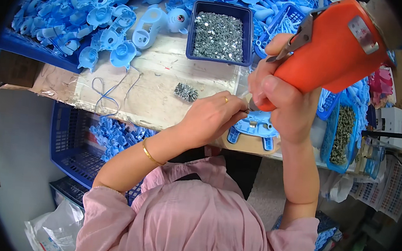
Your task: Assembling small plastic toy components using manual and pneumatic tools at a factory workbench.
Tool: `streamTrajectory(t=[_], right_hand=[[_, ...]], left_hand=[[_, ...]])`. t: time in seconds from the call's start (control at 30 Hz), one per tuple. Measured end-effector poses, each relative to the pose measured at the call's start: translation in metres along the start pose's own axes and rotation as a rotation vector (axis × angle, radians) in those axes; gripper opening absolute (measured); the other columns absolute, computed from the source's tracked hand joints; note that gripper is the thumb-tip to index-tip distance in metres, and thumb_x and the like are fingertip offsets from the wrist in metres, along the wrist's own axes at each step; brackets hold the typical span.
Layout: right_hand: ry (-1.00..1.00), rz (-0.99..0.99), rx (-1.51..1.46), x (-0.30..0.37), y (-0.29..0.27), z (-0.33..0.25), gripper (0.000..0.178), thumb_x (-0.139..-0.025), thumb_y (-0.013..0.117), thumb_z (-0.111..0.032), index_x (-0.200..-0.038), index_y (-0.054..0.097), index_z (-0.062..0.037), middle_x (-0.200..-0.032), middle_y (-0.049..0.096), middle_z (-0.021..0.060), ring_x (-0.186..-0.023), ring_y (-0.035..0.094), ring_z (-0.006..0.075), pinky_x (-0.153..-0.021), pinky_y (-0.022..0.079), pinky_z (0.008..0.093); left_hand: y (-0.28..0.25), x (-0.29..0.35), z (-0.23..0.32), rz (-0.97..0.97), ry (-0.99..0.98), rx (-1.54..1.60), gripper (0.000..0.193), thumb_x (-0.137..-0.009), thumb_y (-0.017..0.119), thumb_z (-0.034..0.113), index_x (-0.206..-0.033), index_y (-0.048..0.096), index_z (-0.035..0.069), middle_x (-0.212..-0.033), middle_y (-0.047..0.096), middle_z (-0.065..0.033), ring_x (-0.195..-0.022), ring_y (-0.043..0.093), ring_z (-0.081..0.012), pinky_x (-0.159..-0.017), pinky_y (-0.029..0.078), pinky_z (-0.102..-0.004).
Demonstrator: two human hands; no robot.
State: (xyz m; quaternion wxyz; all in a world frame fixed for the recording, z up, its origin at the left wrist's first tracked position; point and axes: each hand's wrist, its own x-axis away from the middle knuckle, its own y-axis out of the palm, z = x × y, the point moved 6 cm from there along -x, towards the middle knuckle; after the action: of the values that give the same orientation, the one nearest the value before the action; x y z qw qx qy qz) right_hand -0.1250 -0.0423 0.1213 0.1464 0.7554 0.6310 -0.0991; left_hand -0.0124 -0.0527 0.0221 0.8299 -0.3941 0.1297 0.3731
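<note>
The blue plastic part (255,126) lies right of centre in the frame, just below the nose of the orange power screwdriver (332,53). Its longer axis runs roughly left to right across the picture, with two legs pointing toward the lower edge. The tool slants from the upper right down to the lower left, its tip near the part's upper edge. The right hand (283,96) has its grip wrapped firmly around the tool. The left hand (211,114) comes in from the left, fingertips bunched beside that tip; whether they pinch anything cannot be told. Left of them, a heap of screws (186,92) sits on the tabletop (160,70).
</note>
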Motion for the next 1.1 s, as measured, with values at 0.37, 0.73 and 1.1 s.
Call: streamTrajectory(t=[0.37, 0.73, 1.1], right_hand=[[0.137, 0.018, 0.051, 0.021, -0.017, 0.026, 0.031, -0.082, 0.055, -0.002, -0.112, 0.049, 0.0013, -0.063, 0.053, 0.0052, -0.046, 0.043, 0.0112, -0.051, 0.041, 0.0297], [0.043, 0.159, 0.016, 0.027, -0.023, 0.045, 0.02, -0.085, 0.061, -0.003, -0.102, 0.051, 0.0007, -0.063, 0.054, 0.0035, -0.051, 0.048, 0.01, -0.049, 0.039, 0.026], [0.027, 0.19, 0.072, 0.033, -0.023, 0.051, 0.017, -0.082, 0.061, 0.001, -0.096, 0.051, -0.0018, -0.07, 0.056, 0.0041, -0.052, 0.05, 0.0081, -0.046, 0.039, 0.0242]], left_hand=[[0.003, 0.005, 0.009, -0.106, -0.026, -0.114, 0.056, -0.076, 0.08, 0.032, -0.12, 0.057, 0.005, -0.111, 0.06, -0.0103, -0.101, 0.056, -0.0313, -0.088, 0.047, -0.0402], [0.022, 0.009, 0.001, -0.161, -0.086, -0.234, 0.066, -0.072, 0.082, 0.037, -0.123, 0.057, 0.003, -0.12, 0.057, -0.0098, -0.108, 0.053, -0.0295, -0.091, 0.045, -0.0387], [0.025, 0.01, 0.002, -0.155, -0.119, -0.278, 0.065, -0.069, 0.084, 0.035, -0.12, 0.059, 0.004, -0.118, 0.057, -0.0085, -0.107, 0.054, -0.0285, -0.091, 0.045, -0.0393]])
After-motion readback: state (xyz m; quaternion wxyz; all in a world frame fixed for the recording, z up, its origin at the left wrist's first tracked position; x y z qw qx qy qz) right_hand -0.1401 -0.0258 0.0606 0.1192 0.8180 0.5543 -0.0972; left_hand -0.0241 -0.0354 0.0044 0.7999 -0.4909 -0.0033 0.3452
